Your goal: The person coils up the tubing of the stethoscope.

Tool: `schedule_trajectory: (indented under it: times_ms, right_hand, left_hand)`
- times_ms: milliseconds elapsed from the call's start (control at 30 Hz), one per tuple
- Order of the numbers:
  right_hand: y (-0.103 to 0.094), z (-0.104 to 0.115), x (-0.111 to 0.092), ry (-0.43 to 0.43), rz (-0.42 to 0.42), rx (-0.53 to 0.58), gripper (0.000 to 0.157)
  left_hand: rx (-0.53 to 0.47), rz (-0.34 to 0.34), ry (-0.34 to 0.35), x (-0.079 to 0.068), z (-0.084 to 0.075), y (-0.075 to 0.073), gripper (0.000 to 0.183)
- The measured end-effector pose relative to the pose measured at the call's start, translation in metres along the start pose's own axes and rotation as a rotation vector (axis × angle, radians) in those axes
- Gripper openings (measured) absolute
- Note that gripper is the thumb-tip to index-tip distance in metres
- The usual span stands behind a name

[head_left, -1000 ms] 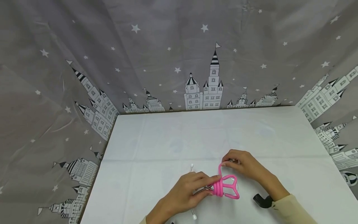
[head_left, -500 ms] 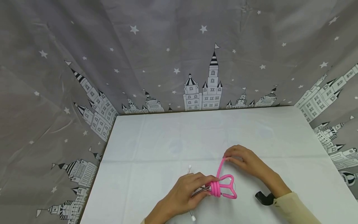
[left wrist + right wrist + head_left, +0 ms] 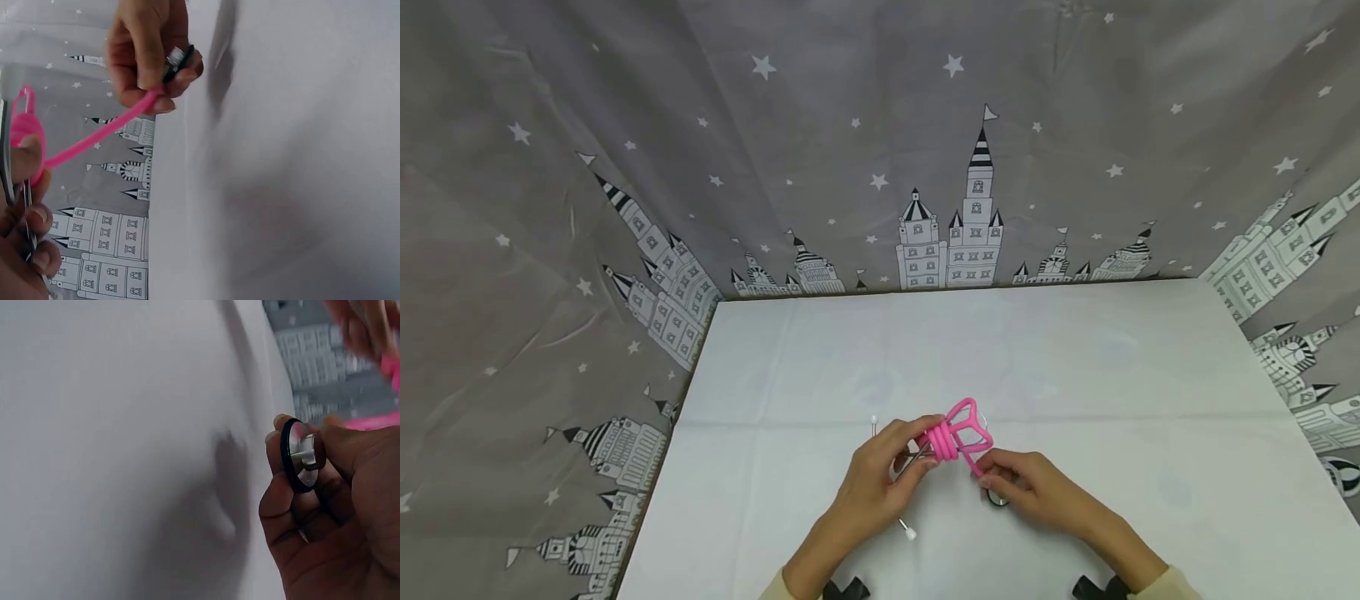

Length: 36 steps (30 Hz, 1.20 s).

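A pink stethoscope (image 3: pixel 943 442) has its tubing wound in several turns around its metal ear tubes, with loops sticking out beyond the coil. My left hand (image 3: pixel 876 475) grips the coil and the ear tubes, thumb on one side and fingers on the other. White ear tips (image 3: pixel 911 533) show on both sides of that hand. To the right of the coil, my right hand (image 3: pixel 1033 492) pinches the free tubing end at the chest piece (image 3: pixel 303 456), a silver disc with a black rim. In the left wrist view the tubing (image 3: pixel 100 133) runs straight between the two hands.
Both hands are over a white table (image 3: pixel 790 358). A grey curtain (image 3: pixel 820 100) printed with castles and stars stands along its back and sides. Black pieces (image 3: pixel 846 589) show near both wrists at the front edge of the head view.
My right hand has carried the tubing end from above the coil down to its lower right. The left hand has raised the coil and tilted it, loops now pointing up and right.
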State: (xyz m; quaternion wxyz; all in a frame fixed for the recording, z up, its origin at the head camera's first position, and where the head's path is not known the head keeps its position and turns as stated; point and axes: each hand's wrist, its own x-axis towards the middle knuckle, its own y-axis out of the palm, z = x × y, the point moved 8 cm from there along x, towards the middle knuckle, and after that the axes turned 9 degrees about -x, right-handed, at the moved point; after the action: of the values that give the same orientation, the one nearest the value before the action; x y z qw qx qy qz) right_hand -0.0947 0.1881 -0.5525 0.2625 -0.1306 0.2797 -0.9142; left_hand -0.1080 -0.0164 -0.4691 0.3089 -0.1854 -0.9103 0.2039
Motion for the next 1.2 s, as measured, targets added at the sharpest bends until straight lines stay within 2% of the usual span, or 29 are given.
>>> schedule_trajectory:
  times_ms: [100, 267, 333, 500, 633, 800, 1000, 1200]
  right_hand:
    - [0.011, 0.016, 0.0, -0.038, -0.003, 0.044, 0.015]
    - [0.014, 0.035, -0.001, -0.018, -0.075, 0.079, 0.045]
    - [0.014, 0.041, -0.002, -0.022, -0.092, 0.106, 0.05]
    - [0.012, 0.056, -0.002, -0.081, -0.093, 0.239, 0.035]
    - [0.005, 0.063, -0.003, -0.096, -0.126, 0.337, 0.031]
    - [-0.003, 0.066, -0.004, -0.136, -0.206, 0.354, 0.032]
    - [-0.005, 0.055, -0.003, -0.039, -0.319, 0.333, 0.018]
    - [0.0, 0.04, -0.002, 0.09, -0.372, 0.404, 0.007]
  left_hand:
    - [0.068, -0.038, -0.024, 0.0, 0.005, -0.002, 0.061]
    - [0.161, -0.085, -0.065, 0.0, 0.014, -0.008, 0.059]
    - [0.186, -0.094, -0.076, -0.001, 0.017, -0.009, 0.059]
    - [0.258, -0.101, -0.063, -0.003, 0.02, -0.007, 0.061]
    - [0.3, -0.102, -0.048, -0.004, 0.019, -0.005, 0.06]
    - [0.322, -0.106, -0.017, -0.001, 0.016, -0.003, 0.06]
    - [0.35, -0.112, 0.015, 0.001, 0.011, 0.0, 0.062]
    - [0.379, -0.122, 0.032, 0.001, 0.007, 0.001, 0.062]
